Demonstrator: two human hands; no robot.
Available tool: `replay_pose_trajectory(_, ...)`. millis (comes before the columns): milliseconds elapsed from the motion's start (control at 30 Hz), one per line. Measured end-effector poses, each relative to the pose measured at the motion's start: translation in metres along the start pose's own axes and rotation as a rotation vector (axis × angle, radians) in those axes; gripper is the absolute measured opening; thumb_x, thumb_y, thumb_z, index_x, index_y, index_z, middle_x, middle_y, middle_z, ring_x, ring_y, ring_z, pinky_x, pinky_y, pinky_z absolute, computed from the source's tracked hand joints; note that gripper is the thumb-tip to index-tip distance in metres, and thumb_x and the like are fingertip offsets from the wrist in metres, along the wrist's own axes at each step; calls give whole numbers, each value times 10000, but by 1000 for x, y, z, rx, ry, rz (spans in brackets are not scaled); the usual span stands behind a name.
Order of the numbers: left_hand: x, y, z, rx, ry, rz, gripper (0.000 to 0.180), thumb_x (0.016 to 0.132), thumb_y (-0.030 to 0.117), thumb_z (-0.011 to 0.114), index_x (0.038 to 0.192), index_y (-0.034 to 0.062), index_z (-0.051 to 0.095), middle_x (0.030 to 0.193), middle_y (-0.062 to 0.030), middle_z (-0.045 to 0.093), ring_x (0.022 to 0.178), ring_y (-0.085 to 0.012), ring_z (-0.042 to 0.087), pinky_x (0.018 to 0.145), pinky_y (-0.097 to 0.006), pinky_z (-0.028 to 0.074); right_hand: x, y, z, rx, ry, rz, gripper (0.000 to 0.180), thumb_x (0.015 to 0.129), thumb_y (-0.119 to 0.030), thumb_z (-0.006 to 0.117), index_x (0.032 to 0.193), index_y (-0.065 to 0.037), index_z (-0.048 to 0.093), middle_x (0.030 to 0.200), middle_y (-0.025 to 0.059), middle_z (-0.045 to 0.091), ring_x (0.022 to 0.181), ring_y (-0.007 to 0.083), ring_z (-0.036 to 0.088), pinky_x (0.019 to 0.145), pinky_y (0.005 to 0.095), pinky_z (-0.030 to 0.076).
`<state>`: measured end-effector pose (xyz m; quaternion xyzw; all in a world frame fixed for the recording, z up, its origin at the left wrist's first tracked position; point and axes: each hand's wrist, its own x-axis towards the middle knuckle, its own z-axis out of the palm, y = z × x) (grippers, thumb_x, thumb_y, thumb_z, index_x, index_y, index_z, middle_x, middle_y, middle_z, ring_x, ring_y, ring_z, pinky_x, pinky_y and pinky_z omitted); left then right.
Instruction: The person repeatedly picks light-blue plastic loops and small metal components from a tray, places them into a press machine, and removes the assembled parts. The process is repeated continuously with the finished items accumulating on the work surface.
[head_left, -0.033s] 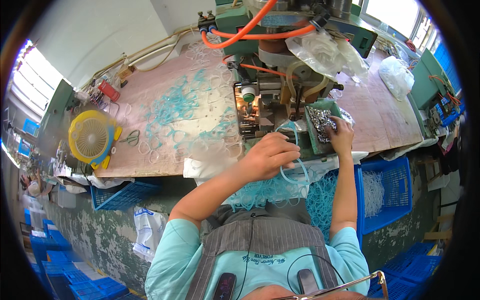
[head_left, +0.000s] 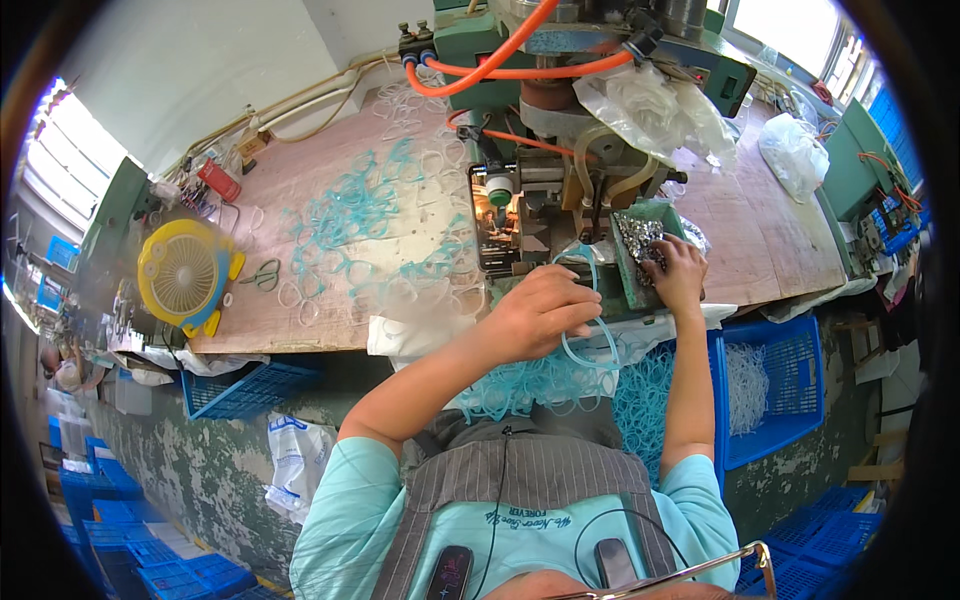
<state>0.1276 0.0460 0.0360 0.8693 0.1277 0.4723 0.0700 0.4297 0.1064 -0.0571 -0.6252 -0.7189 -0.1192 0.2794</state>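
Observation:
My left hand is closed on a light-blue plastic band, whose loop sticks out above and below the fingers. It is just in front of the machine's work area. My right hand reaches into a green metal tray at the machine's right side. Its fingers are curled, with the tips among small shiny metal pieces; what they pinch is hidden. In front of my lap is a heap of similar blue bands.
The green press machine with orange hoses stands ahead. More blue bands lie scattered on the table at left, near scissors and a yellow fan. A blue crate with clear bands stands below at right.
My right hand has shifted slightly within the tray, and its fingers look a little more spread over the metal pieces. My left hand and the blue band stay in place.

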Motion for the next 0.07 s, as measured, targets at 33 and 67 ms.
replay_pose_trajectory(33, 0, 0, -1, 0, -8, -3, 280, 815, 208, 713, 1053, 76, 643, 1072, -88, 666, 957, -277, 631, 895, -450, 496, 2, -4, -1, 2, -129, 106, 286, 787, -252, 745, 1031, -120, 673, 1188, 46, 645, 1199, 217, 521, 1024, 432, 330)
replay_pose_trajectory(67, -1, 0, -1, 0, -15, -4, 288, 816, 209, 713, 1063, 80, 640, 1084, -87, 663, 960, -279, 631, 896, -452, 497, 6, -9, -1, 26, -197, 148, 308, 786, -260, 747, 1050, -120, 675, 1220, 59, 630, 1243, 207, 486, 1057, 451, 285)
